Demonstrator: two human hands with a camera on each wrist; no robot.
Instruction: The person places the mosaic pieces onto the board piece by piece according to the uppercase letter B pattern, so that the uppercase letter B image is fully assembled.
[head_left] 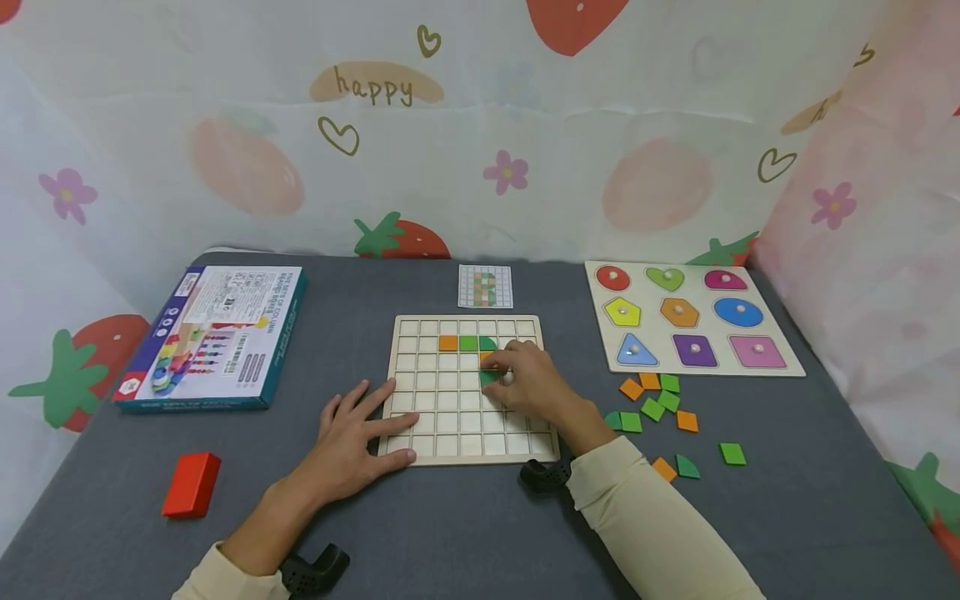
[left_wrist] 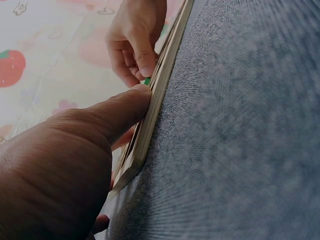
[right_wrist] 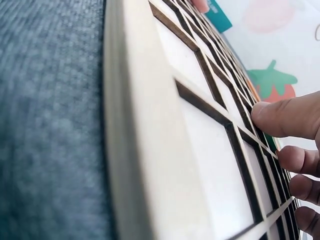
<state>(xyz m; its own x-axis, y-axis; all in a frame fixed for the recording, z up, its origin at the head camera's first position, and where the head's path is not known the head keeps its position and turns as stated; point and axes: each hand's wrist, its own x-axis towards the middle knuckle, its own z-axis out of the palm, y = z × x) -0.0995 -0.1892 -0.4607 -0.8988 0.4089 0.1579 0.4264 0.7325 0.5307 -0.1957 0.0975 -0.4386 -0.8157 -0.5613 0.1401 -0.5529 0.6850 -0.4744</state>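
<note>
While its outline is mostly covered by fingertips, a green piece (head_left: 488,377) shows between thumb and index finger of the right hand (head_left: 528,379), which pinches it over the grid board (head_left: 480,459); whether it is fully seated in a cell cannot be told. An orange tile (head_left: 484,358) just above it is also partly hidden. Board: pale wood, layered edge, square cells with raised dividers. Left hand (head_left: 351,442), fingers spread, rests on the board's left edge. Pattern on the small card (head_left: 465,287) behind: too fine to read. Right of the board, flat loose tiles (head_left: 652,409), some beside the right sleeve (head_left: 660,525), below a knobbed shape puzzle (head_left: 652,321). At left on the grey cloth-covered desk (head_left: 420,542): a printed box (head_left: 225,292) and a glossy red block (head_left: 191,485). Both sleeves run out of frame.
</note>
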